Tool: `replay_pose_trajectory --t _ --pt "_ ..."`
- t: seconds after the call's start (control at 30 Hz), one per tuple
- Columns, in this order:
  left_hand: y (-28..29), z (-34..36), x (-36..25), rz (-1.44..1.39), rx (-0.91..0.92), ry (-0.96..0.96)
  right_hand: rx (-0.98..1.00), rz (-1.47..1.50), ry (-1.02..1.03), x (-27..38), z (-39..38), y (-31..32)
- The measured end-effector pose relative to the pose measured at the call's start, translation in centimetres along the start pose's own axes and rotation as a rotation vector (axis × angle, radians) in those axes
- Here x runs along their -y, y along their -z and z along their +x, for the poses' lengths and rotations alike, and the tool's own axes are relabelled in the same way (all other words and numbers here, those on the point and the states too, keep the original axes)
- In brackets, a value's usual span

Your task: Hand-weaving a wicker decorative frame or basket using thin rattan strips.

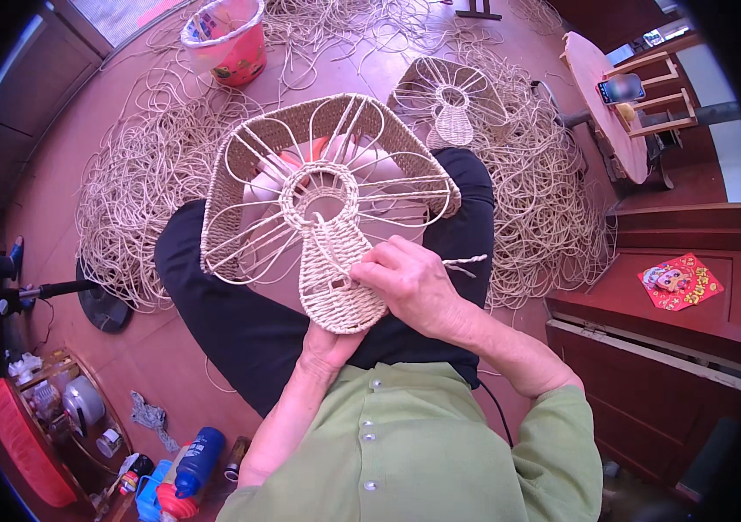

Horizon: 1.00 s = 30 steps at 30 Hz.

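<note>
A woven cord piece (336, 313) rests across my lap, with a fan of pale loops, a round ring (292, 200) and a broad braided outer band (423, 174). Its lower narrow part is tightly woven, with a small opening. My left hand (329, 348) grips this part from underneath, its fingers mostly hidden. My right hand (410, 287) is closed on top at the right of the woven part, fingertips pinching cord beside the opening. A loose twisted cord end (466, 264) sticks out to the right behind it.
A similar piece (453, 122) lies beyond my knees among cord heaps (127, 200). Around are a pink bucket (236, 61), a wooden stool with phone (621, 87), a red cabinet (631, 374), a crate (92, 422) and blue bottle (199, 459). Another person's foot (14, 257) shows far left.
</note>
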<state>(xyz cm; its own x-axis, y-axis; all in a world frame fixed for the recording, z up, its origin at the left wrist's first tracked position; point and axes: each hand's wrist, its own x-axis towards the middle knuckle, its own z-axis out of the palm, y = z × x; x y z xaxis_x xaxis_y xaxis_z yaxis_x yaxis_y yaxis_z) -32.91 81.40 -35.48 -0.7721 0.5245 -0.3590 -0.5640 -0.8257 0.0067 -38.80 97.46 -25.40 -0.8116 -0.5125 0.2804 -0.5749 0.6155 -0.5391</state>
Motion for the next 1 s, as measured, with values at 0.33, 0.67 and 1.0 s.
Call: replay_pose_trajectory --t 0.33,0.67,1.0 --pt "0.6 -0.2 0.4 0.303 -0.181 -0.227 0.272 -0.205 0.121 0.5 1.5 1.1" --pt "0.1 2.3 0.1 0.309 -0.017 -0.073 -0.091 -0.167 -0.043 -1.1 -0.2 4.6" --pt "-1.1 2.3 -0.1 0.202 -0.074 -0.094 0.018 -0.001 -0.007 -1.6 -0.4 2.4"
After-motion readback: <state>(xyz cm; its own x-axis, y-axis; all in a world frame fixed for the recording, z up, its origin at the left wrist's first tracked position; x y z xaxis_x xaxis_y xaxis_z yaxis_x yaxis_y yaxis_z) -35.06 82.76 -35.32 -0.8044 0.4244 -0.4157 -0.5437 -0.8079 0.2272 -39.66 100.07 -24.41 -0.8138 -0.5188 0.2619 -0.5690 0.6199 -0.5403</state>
